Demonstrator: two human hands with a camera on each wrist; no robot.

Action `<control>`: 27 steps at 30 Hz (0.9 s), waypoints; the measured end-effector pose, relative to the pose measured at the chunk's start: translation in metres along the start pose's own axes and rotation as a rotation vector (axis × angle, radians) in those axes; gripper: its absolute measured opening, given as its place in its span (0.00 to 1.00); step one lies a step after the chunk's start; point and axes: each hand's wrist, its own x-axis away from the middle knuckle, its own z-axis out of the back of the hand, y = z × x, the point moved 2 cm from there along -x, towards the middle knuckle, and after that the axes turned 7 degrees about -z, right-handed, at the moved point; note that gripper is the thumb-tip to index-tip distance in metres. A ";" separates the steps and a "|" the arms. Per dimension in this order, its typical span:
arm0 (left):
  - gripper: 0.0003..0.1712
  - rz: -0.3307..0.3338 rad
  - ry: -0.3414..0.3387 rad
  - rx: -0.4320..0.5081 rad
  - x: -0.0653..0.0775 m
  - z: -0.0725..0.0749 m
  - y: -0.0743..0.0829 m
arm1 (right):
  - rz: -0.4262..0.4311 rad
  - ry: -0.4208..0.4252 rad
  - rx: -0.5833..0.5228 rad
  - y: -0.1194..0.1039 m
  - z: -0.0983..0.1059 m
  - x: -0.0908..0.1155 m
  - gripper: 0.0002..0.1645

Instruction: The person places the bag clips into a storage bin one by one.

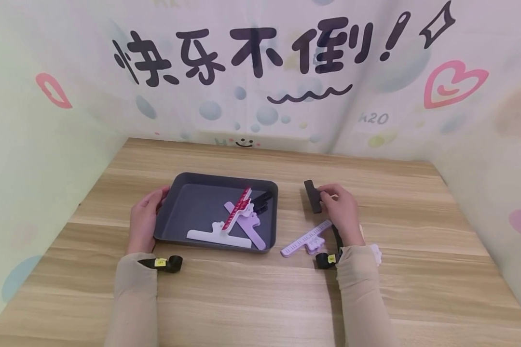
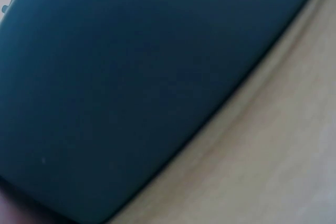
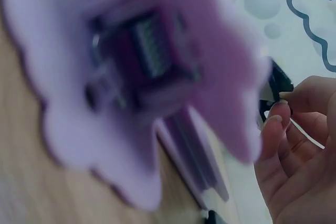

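My left hand (image 1: 142, 221) holds the left side of a dark grey tray (image 1: 167, 219), its fingers at the rim. The tray's wall (image 2: 131, 77) fills most of the left wrist view. In the tray lie a white clip (image 1: 217, 237), a red-and-white ruler clip (image 1: 234, 212), a lilac clip (image 1: 253, 230) and a black clip (image 1: 261, 201). Right of the tray, my right hand (image 1: 342, 209) pinches a long-barred black clip (image 1: 312, 196) by its handle between thumb and fingers. The right wrist view shows this pinch on the black clip (image 3: 278, 82).
A lilac ruler clip (image 1: 306, 238) lies on the wooden table (image 1: 252, 299) between the tray and my right wrist. Another pale clip (image 1: 376, 254) shows partly from behind the right sleeve. A lilac clip with its spring (image 3: 152, 45) looms close in the right wrist view. Printed cloth hangs behind.
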 end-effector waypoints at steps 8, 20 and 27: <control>0.27 -0.002 -0.012 0.007 0.001 0.001 0.000 | 0.003 -0.011 -0.029 -0.006 -0.006 0.001 0.12; 0.27 0.015 -0.022 0.004 0.000 0.000 -0.002 | -0.031 -0.066 -0.082 -0.018 -0.020 0.008 0.13; 0.27 0.017 -0.018 -0.003 0.000 0.000 -0.002 | -0.054 -0.081 -0.150 -0.021 -0.026 0.011 0.14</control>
